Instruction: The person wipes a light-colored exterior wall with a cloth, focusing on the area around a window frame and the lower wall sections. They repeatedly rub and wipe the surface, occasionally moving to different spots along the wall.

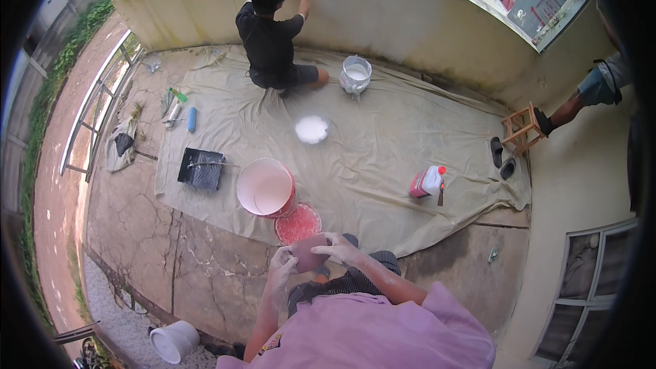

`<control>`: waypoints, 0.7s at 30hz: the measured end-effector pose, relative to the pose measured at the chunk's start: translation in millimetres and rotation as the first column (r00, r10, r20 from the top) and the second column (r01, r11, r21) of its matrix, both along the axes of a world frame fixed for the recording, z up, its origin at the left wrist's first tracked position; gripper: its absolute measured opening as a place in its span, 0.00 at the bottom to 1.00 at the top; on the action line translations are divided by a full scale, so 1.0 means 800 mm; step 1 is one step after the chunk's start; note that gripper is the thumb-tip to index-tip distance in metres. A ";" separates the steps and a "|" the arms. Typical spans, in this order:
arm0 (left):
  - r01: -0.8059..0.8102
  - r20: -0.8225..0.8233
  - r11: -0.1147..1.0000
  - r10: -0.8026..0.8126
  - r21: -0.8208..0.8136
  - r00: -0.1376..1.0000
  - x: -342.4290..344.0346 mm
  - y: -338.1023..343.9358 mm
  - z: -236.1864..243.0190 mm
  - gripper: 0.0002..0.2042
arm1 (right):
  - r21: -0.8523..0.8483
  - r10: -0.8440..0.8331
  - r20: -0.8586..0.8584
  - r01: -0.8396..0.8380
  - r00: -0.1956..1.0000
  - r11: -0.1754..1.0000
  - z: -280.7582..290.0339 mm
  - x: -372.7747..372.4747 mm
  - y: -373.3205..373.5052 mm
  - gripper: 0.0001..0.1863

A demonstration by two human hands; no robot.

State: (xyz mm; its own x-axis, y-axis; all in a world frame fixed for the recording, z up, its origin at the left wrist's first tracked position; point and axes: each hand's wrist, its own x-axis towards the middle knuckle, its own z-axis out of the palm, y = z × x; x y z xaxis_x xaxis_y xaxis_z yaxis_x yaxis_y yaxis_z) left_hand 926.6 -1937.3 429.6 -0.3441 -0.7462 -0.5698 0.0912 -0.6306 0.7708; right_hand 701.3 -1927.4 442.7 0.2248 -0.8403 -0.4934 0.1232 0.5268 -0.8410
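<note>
Between my two hands is a reddish-brown square sheet that looks like sandpaper (310,255). My left hand (280,264) pinches its left edge, and my right hand (337,249) grips its upper right part. White dust coats both hands. Just beyond the sheet lies a round red lid (298,224) smeared with white. Touching that lid's far side is a large bucket (290,198), pinkish white inside with a red outer wall.
A plastic sheet (369,143) covers much of the floor. On it are a paint tray (200,169), a white heap (311,130), a jug (428,182) and a pail (356,75). One person (273,41) brushes the wall; another steps on a wooden stool (523,128).
</note>
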 end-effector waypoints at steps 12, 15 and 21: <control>0.041 -0.009 0.999 -0.041 0.011 0.999 -0.023 -0.003 0.035 0.18 | -0.038 0.072 -0.261 -0.084 0.963 0.996 -0.003 0.000 0.004 0.17; 0.100 0.145 0.985 -0.080 -0.143 0.986 0.015 0.012 -0.004 0.21 | -0.106 0.215 -0.127 -0.229 0.968 0.968 -0.002 0.019 -0.010 0.15; -0.135 -0.010 0.989 0.135 -0.061 0.991 0.091 0.039 0.100 0.19 | -0.025 0.405 -0.392 -0.449 0.826 0.893 -0.064 0.061 -0.028 0.21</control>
State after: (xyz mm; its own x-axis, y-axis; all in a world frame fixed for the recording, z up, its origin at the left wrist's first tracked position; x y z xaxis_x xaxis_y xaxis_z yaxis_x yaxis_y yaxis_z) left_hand 999.7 -1906.1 510.0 -0.2408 -0.8196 -0.5199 0.1767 -0.5638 0.8068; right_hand 750.5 -1950.1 391.3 0.3955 -0.7564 -0.5210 -0.4210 0.3549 -0.8348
